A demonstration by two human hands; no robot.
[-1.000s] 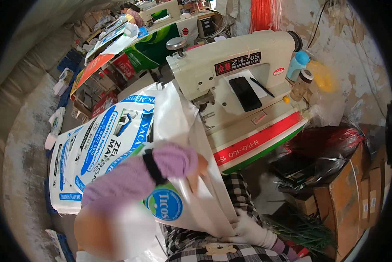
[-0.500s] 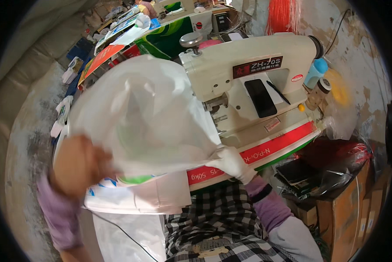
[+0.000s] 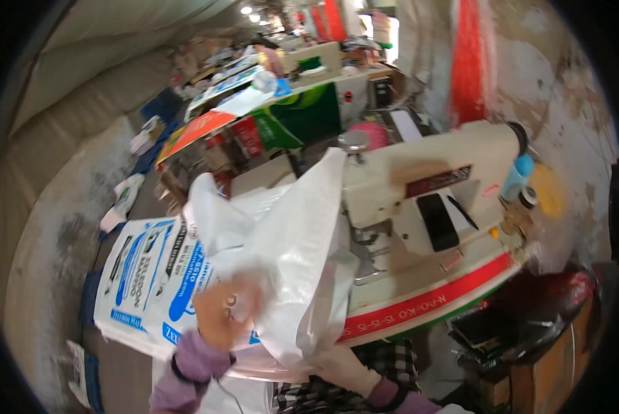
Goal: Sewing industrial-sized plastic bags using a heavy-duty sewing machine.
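Mostly blurred, the left hand (image 3: 223,314) grips the white woven sack (image 3: 289,255). That sack half hides the right hand (image 3: 340,366), so its grip cannot be told.

Both hands hold a white woven sack (image 3: 289,269) near the cream sewing machine (image 3: 434,207). The left hand (image 3: 223,314) grips its left edge. The right hand (image 3: 344,366) holds it from beneath.

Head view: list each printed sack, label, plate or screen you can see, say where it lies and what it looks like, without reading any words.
Plain white woven sack: held up by left hand and right hand, centre.
Printed sacks: flat stack at left, white with blue print.
Dark nameplate: sewing machine arm, narrow rectangle.
Phone: on the machine, screen black.
Red band: machine base edge, white lettering.
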